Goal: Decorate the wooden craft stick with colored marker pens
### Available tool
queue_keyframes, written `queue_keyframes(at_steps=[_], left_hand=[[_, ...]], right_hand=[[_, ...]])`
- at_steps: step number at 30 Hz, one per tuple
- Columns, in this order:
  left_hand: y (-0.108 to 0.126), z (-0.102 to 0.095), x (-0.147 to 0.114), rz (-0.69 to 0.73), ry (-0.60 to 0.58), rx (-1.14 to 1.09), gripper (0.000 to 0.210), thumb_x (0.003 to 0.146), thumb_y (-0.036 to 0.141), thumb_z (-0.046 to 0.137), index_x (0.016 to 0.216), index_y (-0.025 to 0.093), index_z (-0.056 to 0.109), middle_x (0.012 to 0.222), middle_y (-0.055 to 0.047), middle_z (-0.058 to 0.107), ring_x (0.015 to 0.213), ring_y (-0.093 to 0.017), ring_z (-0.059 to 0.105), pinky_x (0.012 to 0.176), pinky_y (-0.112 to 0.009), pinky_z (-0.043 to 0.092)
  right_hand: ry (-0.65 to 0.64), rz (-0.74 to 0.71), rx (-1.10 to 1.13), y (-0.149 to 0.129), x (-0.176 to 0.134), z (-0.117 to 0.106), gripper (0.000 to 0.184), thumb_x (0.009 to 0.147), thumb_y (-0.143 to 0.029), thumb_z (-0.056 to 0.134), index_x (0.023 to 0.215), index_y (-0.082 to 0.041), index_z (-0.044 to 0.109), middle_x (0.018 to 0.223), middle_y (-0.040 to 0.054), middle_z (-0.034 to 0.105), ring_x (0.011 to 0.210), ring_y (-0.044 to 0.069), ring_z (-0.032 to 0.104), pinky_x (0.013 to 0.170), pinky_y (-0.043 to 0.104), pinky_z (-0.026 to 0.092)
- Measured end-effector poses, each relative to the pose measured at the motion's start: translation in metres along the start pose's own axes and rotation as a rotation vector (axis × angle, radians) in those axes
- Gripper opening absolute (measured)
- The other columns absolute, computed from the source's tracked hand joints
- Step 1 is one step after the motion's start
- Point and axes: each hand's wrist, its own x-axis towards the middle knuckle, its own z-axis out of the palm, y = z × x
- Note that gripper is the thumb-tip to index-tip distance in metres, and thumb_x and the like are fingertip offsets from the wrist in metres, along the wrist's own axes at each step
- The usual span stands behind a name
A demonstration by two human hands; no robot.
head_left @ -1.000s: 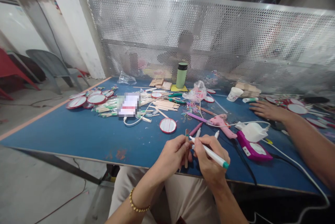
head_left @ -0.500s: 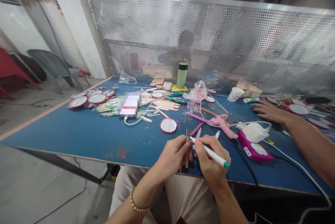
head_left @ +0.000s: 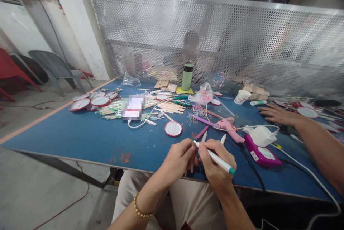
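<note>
Near the table's front edge, my left hand (head_left: 178, 156) pinches a wooden craft stick (head_left: 192, 165) held upright, with a dark green mark by its top end. My right hand (head_left: 219, 162) grips a white marker (head_left: 219, 160) with a green end, its tip against the upper part of the stick. Just beyond my hands lie a purple pen (head_left: 201, 133) and two white markers (head_left: 223, 139). A round, red-rimmed white lid (head_left: 173, 129) rests on the table ahead of my left hand.
Loose sticks (head_left: 170, 106), a phone (head_left: 133, 107) and more lids (head_left: 100, 100) cover the left and middle. To the right are a pink glue gun (head_left: 231, 129), a purple power strip (head_left: 263, 153) with cables, a paper cup (head_left: 242, 96) and another person's hand (head_left: 279, 114). A green bottle (head_left: 187, 77) stands behind.
The marker tip and my right fingers have shifted very slightly to the left along the stick. Both hands keep their grips, and the other things stay in place.
</note>
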Motion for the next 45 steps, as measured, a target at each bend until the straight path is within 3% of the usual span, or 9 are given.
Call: queue_keyframes(at_steps=[45], left_hand=[[0.0020,0.0000,-0.0008,-0.007,-0.004,0.004,0.038,0.094,0.052,0.047,0.074,0.020,0.049,0.056,0.004,0.055,0.041,-0.008,0.044,0.041,-0.019,0.034]], right_hand=[[0.004,0.054,0.015,-0.0017,0.0004,-0.0004,0.018,0.092,-0.017,0.059,0.074,-0.021,0.061,0.053,-0.0060,0.059,0.042,0.009,0.053,0.043,0.020,0.041]])
